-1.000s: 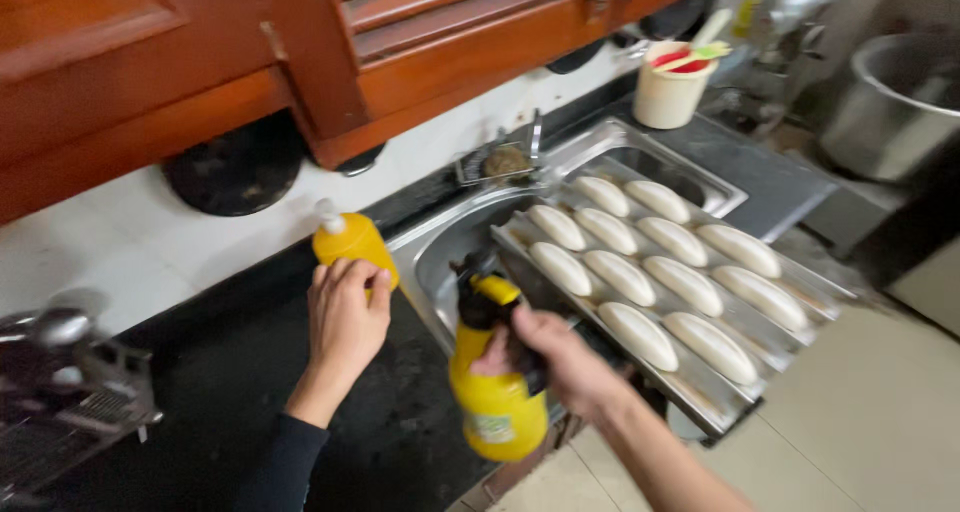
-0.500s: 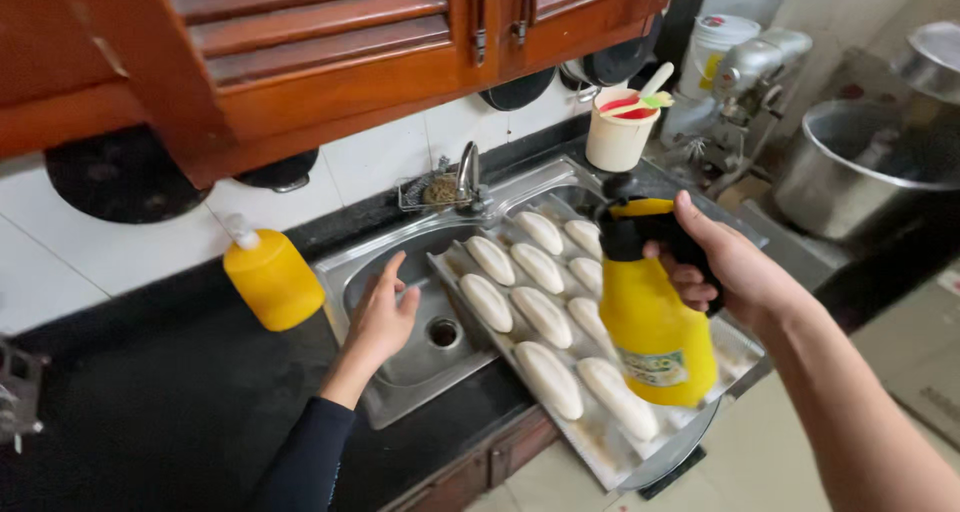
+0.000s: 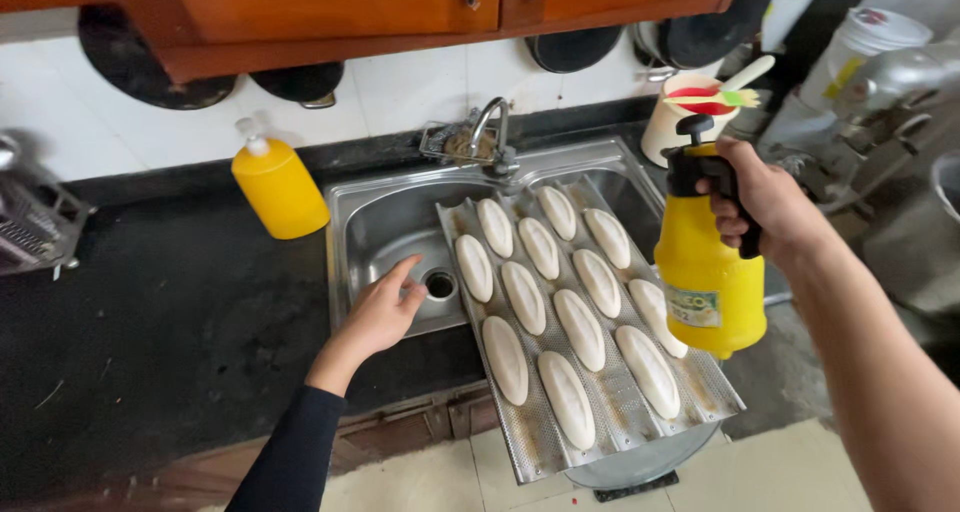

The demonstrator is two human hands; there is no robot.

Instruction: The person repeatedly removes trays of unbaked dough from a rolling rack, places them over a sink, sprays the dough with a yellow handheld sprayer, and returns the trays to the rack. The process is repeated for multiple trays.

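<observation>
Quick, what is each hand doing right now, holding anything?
Left hand: open, holding nothing, over the sink beside the tray of dough.
Right hand: closed around the handle of the yellow spray bottle.

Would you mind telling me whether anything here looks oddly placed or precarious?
Yes: the perforated baking tray of dough loaves lies askew across the sink, its near end overhanging the counter edge above the floor.
</observation>
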